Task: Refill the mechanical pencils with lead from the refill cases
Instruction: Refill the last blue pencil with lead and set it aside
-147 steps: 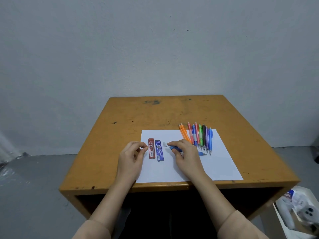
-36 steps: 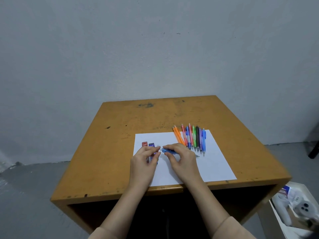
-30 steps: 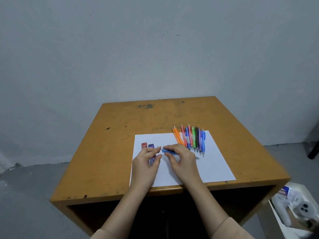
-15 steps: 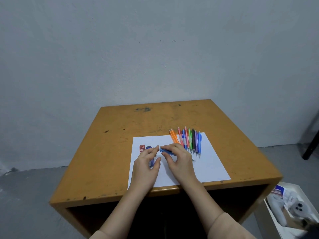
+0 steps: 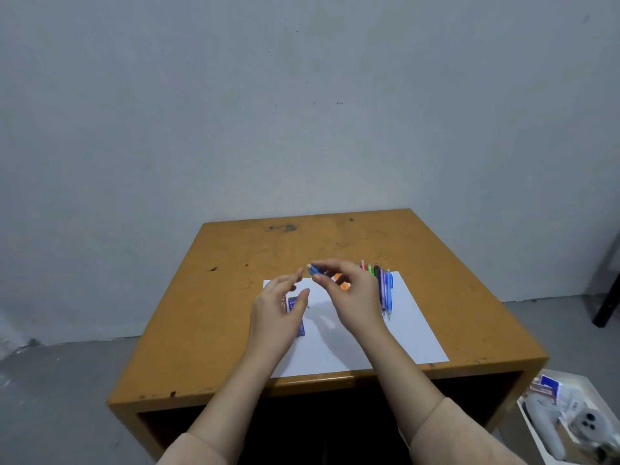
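Two hands hover over the sheet of paper (image 5: 412, 330) on the yellow table (image 5: 218, 313). The right hand (image 5: 355, 297) pinches a blue pencil (image 5: 316, 270) between thumb and fingers, clear of the paper, its pale end pointing toward 10 o'clock. The left hand (image 5: 276, 313) sits just beside it at 8 o'clock, fingers loosely spread with thumb and forefinger apart, gripping nothing as far as the blur lets me see. Its forefinger tip is close to the pencil's end. Under that hand lie the refill cases: a blue case (image 5: 295, 303), partly covered, and a red case (image 5: 283, 302) showing only as a sliver at its 9 o'clock side. The other pencils (image 5: 385, 290) lie side by side at the paper's 1 o'clock corner, partly behind the right hand. On the floor at 4 o'clock of the table stands a white box (image 5: 528, 418)
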Demonstrator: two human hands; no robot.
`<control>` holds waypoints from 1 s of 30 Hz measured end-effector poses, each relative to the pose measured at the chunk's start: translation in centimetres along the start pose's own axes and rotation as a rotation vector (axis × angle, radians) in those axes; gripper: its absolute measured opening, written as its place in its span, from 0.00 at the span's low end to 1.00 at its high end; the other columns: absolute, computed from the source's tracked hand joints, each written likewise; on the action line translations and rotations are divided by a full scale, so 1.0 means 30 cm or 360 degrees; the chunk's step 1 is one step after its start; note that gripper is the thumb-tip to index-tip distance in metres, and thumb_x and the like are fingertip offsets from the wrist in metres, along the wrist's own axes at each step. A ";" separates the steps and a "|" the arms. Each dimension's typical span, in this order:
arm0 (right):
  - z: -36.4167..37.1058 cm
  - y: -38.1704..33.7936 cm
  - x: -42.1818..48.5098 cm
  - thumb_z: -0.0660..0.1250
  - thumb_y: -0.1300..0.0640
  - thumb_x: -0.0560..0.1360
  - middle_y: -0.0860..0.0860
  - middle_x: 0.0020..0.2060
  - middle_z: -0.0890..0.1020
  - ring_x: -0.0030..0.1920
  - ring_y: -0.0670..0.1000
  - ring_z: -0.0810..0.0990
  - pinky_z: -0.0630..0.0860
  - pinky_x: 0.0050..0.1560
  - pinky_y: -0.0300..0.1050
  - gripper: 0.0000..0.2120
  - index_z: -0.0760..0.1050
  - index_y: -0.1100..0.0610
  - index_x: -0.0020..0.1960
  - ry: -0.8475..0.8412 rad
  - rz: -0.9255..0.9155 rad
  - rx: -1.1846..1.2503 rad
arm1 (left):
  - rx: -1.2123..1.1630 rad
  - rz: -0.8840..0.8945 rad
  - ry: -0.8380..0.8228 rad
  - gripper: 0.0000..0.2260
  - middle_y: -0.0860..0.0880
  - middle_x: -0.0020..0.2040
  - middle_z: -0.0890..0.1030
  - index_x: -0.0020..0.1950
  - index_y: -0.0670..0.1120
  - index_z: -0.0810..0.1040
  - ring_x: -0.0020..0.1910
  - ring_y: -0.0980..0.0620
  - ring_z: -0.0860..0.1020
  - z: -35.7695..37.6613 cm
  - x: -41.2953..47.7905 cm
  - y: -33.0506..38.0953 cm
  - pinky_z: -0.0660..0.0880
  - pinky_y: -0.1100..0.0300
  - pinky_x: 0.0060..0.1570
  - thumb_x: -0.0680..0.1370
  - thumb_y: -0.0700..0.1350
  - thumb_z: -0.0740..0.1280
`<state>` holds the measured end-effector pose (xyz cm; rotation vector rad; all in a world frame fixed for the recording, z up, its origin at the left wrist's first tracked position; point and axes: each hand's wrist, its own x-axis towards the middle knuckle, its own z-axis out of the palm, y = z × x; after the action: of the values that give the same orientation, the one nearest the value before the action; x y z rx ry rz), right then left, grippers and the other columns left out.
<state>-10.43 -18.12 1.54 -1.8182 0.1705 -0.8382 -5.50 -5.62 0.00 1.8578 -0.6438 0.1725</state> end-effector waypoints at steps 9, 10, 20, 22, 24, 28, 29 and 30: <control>0.003 -0.101 0.035 0.69 0.69 0.73 0.53 0.44 0.82 0.47 0.50 0.81 0.81 0.48 0.46 0.18 0.80 0.48 0.54 -0.0010 0.0035 0.0466 | -0.0049 0.0035 0.0072 0.14 0.56 0.53 0.81 0.61 0.51 0.80 0.51 0.63 0.77 -0.026 0.011 0.049 0.68 0.78 0.43 0.75 0.45 0.71; 0.006 -0.102 0.036 0.69 0.68 0.73 0.53 0.44 0.82 0.48 0.51 0.81 0.82 0.47 0.47 0.18 0.80 0.47 0.53 -0.0003 0.0046 0.0480 | -0.0060 0.0045 0.0082 0.14 0.57 0.53 0.81 0.60 0.51 0.80 0.51 0.65 0.76 -0.027 0.007 0.049 0.70 0.77 0.44 0.74 0.46 0.71; 0.033 -0.088 0.027 0.69 0.71 0.71 0.56 0.41 0.81 0.45 0.52 0.82 0.80 0.42 0.43 0.15 0.80 0.54 0.50 0.0024 0.0155 0.0763 | -0.0169 0.0072 0.0228 0.08 0.64 0.42 0.81 0.49 0.49 0.85 0.44 0.63 0.79 -0.026 -0.029 0.007 0.80 0.53 0.43 0.72 0.41 0.73; 0.037 -0.079 0.028 0.70 0.71 0.71 0.56 0.41 0.82 0.45 0.52 0.82 0.80 0.43 0.43 0.15 0.80 0.53 0.49 0.0020 0.0184 0.0774 | -0.0136 0.0129 0.0264 0.09 0.61 0.43 0.82 0.48 0.51 0.84 0.44 0.62 0.79 -0.028 -0.030 -0.008 0.76 0.64 0.46 0.72 0.39 0.74; 0.041 -0.069 0.029 0.70 0.70 0.71 0.58 0.42 0.83 0.45 0.52 0.83 0.80 0.43 0.42 0.14 0.80 0.53 0.49 0.0009 0.0202 0.0762 | -0.0085 0.0148 0.0288 0.09 0.56 0.44 0.83 0.48 0.49 0.84 0.43 0.61 0.80 -0.030 -0.027 -0.026 0.70 0.74 0.45 0.72 0.38 0.74; 0.048 -0.040 0.033 0.70 0.69 0.71 0.60 0.44 0.83 0.46 0.52 0.83 0.79 0.42 0.40 0.14 0.80 0.52 0.50 -0.0020 0.0218 0.0731 | -0.0014 0.0126 0.0344 0.07 0.53 0.42 0.83 0.47 0.45 0.84 0.43 0.59 0.79 -0.036 -0.027 -0.051 0.69 0.78 0.40 0.71 0.36 0.73; 0.049 -0.030 0.035 0.70 0.69 0.72 0.58 0.43 0.83 0.45 0.52 0.83 0.79 0.42 0.40 0.14 0.80 0.52 0.50 -0.0021 0.0225 0.0718 | -0.0016 0.0118 0.0350 0.07 0.52 0.42 0.82 0.46 0.44 0.84 0.43 0.58 0.78 -0.039 -0.029 -0.056 0.70 0.77 0.38 0.71 0.35 0.73; 0.049 -0.015 0.038 0.70 0.68 0.72 0.57 0.43 0.83 0.45 0.52 0.83 0.78 0.41 0.40 0.13 0.80 0.51 0.50 -0.0019 0.0230 0.0688 | 0.0001 0.0119 0.0357 0.06 0.53 0.42 0.82 0.46 0.45 0.84 0.43 0.58 0.78 -0.042 -0.028 -0.068 0.72 0.75 0.37 0.71 0.36 0.73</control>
<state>-8.80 -17.35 2.20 -1.3882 0.1019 -0.6993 -4.95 -3.68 -1.55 1.7842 -0.5566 0.4240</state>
